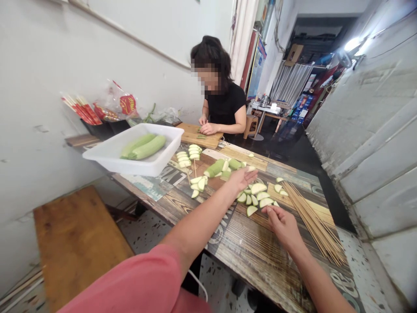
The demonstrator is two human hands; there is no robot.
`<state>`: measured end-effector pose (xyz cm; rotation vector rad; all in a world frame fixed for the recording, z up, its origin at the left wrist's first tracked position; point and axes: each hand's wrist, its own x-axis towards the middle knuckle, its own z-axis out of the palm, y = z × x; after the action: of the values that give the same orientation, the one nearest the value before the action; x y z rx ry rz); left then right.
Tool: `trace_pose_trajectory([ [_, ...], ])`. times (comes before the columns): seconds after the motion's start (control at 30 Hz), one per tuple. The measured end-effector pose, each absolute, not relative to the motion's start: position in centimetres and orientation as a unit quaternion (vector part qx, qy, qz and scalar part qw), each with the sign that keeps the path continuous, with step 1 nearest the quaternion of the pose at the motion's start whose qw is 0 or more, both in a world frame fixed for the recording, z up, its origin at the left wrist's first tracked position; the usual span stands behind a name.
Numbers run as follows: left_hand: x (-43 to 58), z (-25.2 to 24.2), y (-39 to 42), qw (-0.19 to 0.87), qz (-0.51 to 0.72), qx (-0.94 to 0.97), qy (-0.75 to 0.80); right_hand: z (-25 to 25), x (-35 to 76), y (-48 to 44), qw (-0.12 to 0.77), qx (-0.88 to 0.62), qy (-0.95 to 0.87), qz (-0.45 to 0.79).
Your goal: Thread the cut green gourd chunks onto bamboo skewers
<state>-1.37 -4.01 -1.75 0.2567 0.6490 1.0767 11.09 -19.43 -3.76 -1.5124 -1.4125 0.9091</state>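
Observation:
My left hand (pixel 243 179) reaches over the middle of the table with its fingers stretched out, beside cut zucchini pieces (pixel 217 167). To its right, my right hand (pixel 280 222) has thumb and fingertips pinched at the edge of a half-round zucchini slice (pixel 266 202). Several more pale slices with green rims (pixel 259 188) lie loosely between both hands. Zucchini slices on a skewer (pixel 194 152) lie farther left, with another skewered row (pixel 184 161) beside them. A bundle of thin wooden skewers (pixel 309 221) rests right of my right hand.
A white plastic tub (pixel 100 157) holding whole zucchini (pixel 148 148) stands at the left. Across the table (pixel 257 254), a co-worker (pixel 224 104) handles small green pieces on a wooden cutting board (pixel 211 141). Packaged chopsticks (pixel 83 111) stand by the wall; a wooden bench (pixel 78 248) is lower left.

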Motion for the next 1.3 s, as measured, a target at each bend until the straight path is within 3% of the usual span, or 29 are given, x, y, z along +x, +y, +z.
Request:
trace_pose_trajectory([
  [1.3,-1.03,-1.81,-4.3,0.788,0.52,0.121,0.306,-3.9,10.93,-19.53,0.428,-0.601,-0.539,0.406],
])
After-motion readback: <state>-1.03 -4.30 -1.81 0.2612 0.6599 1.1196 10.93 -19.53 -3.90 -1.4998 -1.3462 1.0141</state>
